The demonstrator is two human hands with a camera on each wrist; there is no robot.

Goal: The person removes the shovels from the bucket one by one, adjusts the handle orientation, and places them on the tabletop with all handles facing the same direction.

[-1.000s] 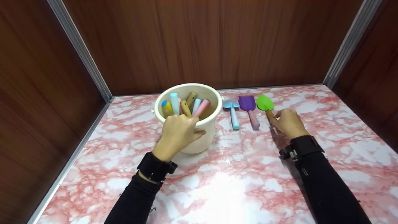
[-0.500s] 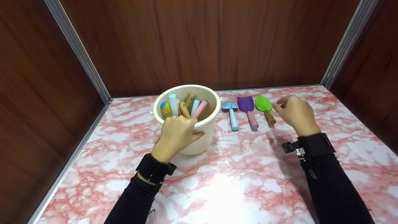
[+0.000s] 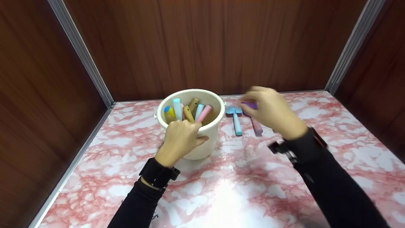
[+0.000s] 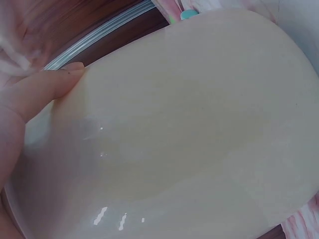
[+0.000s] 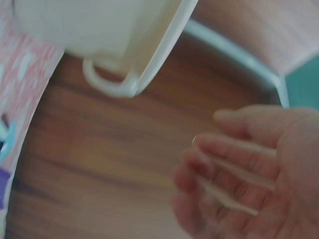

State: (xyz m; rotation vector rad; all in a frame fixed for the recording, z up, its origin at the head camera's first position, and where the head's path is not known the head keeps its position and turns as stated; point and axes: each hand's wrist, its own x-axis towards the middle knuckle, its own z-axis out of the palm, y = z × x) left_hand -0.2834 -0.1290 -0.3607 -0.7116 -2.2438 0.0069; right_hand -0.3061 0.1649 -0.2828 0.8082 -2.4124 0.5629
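Observation:
My left hand (image 3: 182,136) grips the near rim of a cream bucket (image 3: 207,139); in the left wrist view its thumb (image 4: 47,89) presses the outer wall. Several tool handles stick up from the bucket, among them a light blue handle (image 3: 177,109), a wooden handle (image 3: 189,114) and a pink handle (image 3: 204,113). My right hand (image 3: 269,110), blurred, is in the air over the toy shovels, its fingers loosely bent around nothing in the right wrist view. Below it lies a purple shovel with a pink handle (image 3: 257,127), partly covered. The green shovel is hidden behind this hand.
A light blue shovel (image 3: 237,125) lies between the bucket and the purple shovel. The table (image 3: 133,186) has a red and white marbled top. Brown wood-grain panels (image 3: 202,44) with metal edge strips stand at the back and both sides.
My right hand let go of the green shovel's handle, rose off the table, then swung left over the shovels toward the bucket. The left hand stays on the rim.

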